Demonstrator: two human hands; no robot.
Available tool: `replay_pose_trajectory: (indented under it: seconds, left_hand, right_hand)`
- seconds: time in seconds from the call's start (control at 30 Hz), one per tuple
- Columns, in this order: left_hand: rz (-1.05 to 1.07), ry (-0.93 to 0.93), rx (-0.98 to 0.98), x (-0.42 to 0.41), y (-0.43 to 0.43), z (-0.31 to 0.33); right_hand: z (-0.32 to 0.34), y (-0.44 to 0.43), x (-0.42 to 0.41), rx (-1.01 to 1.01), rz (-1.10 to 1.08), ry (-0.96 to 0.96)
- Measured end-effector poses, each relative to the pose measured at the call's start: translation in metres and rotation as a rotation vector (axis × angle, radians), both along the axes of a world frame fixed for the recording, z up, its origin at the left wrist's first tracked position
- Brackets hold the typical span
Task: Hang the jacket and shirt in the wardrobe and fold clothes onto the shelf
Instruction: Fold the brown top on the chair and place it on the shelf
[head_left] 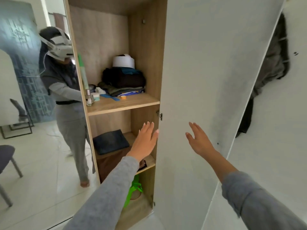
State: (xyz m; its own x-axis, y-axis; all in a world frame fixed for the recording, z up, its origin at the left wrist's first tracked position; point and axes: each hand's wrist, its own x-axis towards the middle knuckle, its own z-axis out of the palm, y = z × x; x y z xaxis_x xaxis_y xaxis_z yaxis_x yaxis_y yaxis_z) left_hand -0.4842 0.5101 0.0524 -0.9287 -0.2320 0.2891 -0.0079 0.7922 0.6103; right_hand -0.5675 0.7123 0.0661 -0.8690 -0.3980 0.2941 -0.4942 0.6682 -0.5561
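- The left grip point(146, 140) is seen with its fingers straight and slightly apart, and nothing is held. It is raised in front of the open wardrobe point(144, 47), just beside the edge of the white door point(207, 80). Whether that edge is touched cannot be told.
- The right grip point(199, 141) is also spread and empty, with its fingers straight, in front of the door's inner face. Contact with the door cannot be told.
- A folded dark blue cloth point(110, 141) is laid on the lower shelf point(152, 161), just left of the left grip at about its level, and apart from it.
- A brown cloth point(111, 163) is seen below and to the left of the left grip, partly hidden by the grey sleeve point(103, 196).
- A stack of folded clothes point(123, 82) is set on the upper shelf point(126, 103), above the left grip and well apart from it. A white rounded object point(123, 61) is placed on top of the stack.
- A dark garment point(272, 63) is seen through the gap beyond the door, above and to the right of the right grip, well apart from it.
- A green bag point(134, 188) is seen below the left grip, at the bottom of the wardrobe.
- A mirror point(33, 113) is found left of the left grip, and the person is reflected in it.
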Motion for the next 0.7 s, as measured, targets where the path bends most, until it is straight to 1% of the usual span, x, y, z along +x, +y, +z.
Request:
replay_pose_trajectory:
  seconds: [0.1,0.2,0.33,0.4,0.47,0.57,0.63,0.7]
  left_hand:
    - [-0.108,0.069,-0.019,-0.019,0.046,0.028]
    - [-0.172,0.150,-0.040,-0.041,0.097,0.056]
    - [-0.200,0.301,-0.113,-0.069,0.156,0.097]
    - [-0.183,0.405,-0.188,-0.089,0.188,0.118]
    - [-0.130,0.519,-0.276,-0.108,0.215,0.137]
    - [-0.068,0.651,-0.431,-0.131,0.243,0.162]
    - [-0.045,0.705,-0.512,-0.146,0.261,0.175]
    - [-0.032,0.717,-0.586,-0.160,0.276,0.184]
  right_hand:
    - [0.026,0.047,-0.004,-0.081,-0.031,0.070]
    - [0.046,0.092,-0.010,-0.192,-0.043,0.161]
    - [0.066,0.140,-0.029,-0.360,-0.047,0.301]
    - [0.074,0.167,-0.048,-0.434,-0.037,0.343]
    - [0.080,0.188,-0.070,-0.424,-0.007,0.371]
    - [0.081,0.208,-0.098,-0.345,0.030,0.375]
    - [0.079,0.217,-0.116,-0.327,0.057,0.371]
    - [0.080,0.220,-0.132,-0.317,0.104,0.360]
